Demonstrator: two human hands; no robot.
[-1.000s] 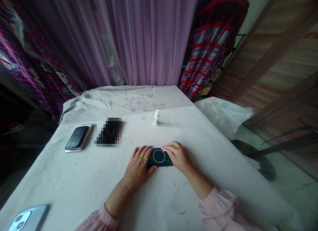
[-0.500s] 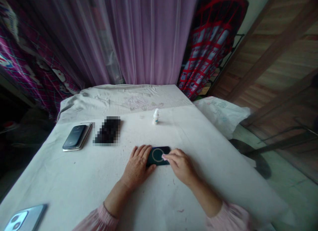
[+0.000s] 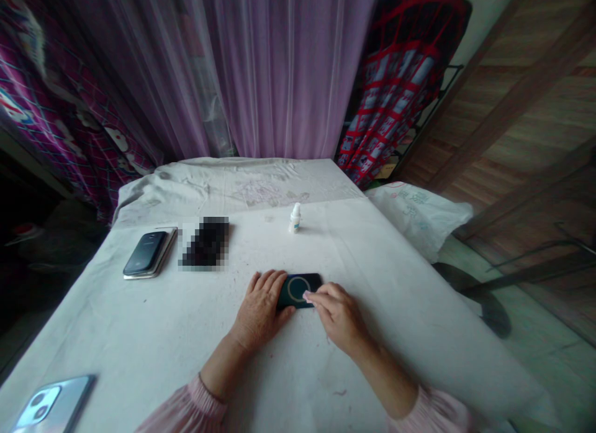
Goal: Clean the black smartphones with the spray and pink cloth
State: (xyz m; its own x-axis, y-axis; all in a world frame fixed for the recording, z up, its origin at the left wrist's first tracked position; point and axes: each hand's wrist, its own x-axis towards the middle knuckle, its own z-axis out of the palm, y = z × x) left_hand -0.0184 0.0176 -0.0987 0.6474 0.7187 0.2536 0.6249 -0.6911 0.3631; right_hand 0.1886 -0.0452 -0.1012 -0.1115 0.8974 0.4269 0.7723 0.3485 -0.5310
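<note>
Midway along the table's [image 3: 139, 333] near edge, left hand [image 3: 258, 309] lies flat, fingers spread, steadying the dark phone case [image 3: 298, 289]; right hand [image 3: 338, 315] pinches a small pink wipe [image 3: 307, 294] against it.

A counter [image 3: 139, 333] draped in white cloth carries a dark phone case with a ring [image 3: 300, 289] at the middle, a small white bottle [image 3: 294, 218] behind it, two dark phones [image 3: 145, 253] at the far left, and a silver phone [image 3: 46, 408] at the near left corner.
</note>
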